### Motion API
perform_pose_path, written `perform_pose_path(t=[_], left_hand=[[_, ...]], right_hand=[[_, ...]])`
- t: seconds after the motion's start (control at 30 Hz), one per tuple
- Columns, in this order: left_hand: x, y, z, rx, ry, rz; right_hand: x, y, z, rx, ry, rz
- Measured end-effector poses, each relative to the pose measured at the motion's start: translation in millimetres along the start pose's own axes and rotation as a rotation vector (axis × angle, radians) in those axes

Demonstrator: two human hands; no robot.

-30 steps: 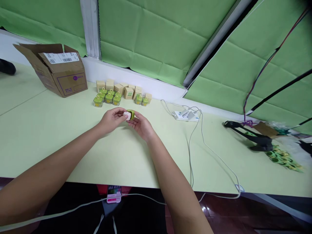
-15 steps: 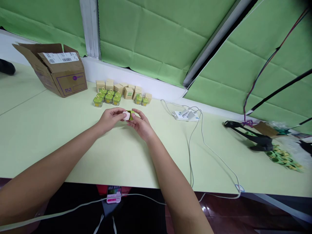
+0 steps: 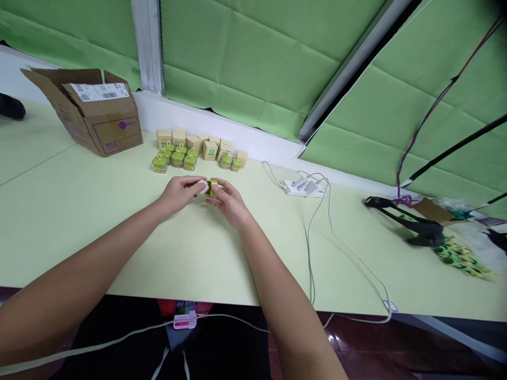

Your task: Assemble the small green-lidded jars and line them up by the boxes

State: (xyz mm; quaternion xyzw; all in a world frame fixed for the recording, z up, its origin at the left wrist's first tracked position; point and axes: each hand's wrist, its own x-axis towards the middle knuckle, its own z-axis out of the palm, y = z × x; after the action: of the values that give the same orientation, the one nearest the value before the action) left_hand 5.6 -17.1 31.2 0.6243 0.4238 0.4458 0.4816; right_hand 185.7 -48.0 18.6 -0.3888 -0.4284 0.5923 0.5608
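Green fabric backdrop is hanging along the wall behind a pale green table, and a cardboard carton is sitting with its flaps open at the table's far left. A white shipping label with a barcode is clinging to the carton's top flap, and a round purple logo is marking its front; the small print on both is too blurred to read. Right of the carton, small kraft boxes are standing in a loose cluster, with clear cubes with green lids lined up just in front of them. Farther right of the carton, a white power strip is trailing white cables across the table, and a black clamp stand is lying beside a green-and-yellow printed strip. Nearer the table's edge, the left hand and right hand are meeting, the left fingers pinching a small white piece against an olive-green cube clasped by the right fingers, just in front of the clear cubes.
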Motion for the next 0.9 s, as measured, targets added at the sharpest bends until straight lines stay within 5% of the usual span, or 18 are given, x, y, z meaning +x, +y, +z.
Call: perform_pose_path(t=[0.37, 0.9], left_hand=[[8.7, -12.2, -1.5, -0.005, 0.083, 0.185], [3.3, -11.3, 2.7, -0.168, -0.024, 0.004]], right_hand=[[2.6, 2.5, -2.4, 0.043, 0.044, 0.01], [1.2, 2.5, 0.4, 0.074, 0.058, -0.033]])
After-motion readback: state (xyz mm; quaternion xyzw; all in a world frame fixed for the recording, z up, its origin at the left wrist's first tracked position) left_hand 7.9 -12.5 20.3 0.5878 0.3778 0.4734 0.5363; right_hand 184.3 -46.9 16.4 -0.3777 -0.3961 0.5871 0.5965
